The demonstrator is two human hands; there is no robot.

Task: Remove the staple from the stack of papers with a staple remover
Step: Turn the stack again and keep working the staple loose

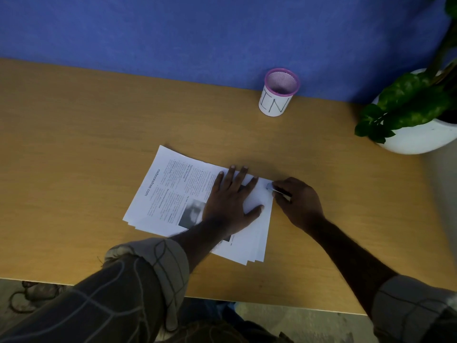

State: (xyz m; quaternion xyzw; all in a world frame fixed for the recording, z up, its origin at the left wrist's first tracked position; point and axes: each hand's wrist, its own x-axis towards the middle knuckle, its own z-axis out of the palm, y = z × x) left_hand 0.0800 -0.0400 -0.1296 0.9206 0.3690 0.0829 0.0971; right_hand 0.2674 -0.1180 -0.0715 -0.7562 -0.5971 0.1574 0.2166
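A stack of printed white papers (170, 191) lies fanned on the wooden desk (86, 144), its far right corner pointing at my right hand. My left hand (231, 199) lies flat on the stack with fingers spread, pressing it down. My right hand (298, 201) grips a small metal staple remover (275, 190), whose tip touches the far right corner of the papers. The staple itself is too small to make out.
A white mesh pen cup with a pink rim (278, 94) stands at the back of the desk against the blue partition (197, 33). A potted green plant in a white pot (418, 120) sits at the right. The desk's near edge runs below my forearms.
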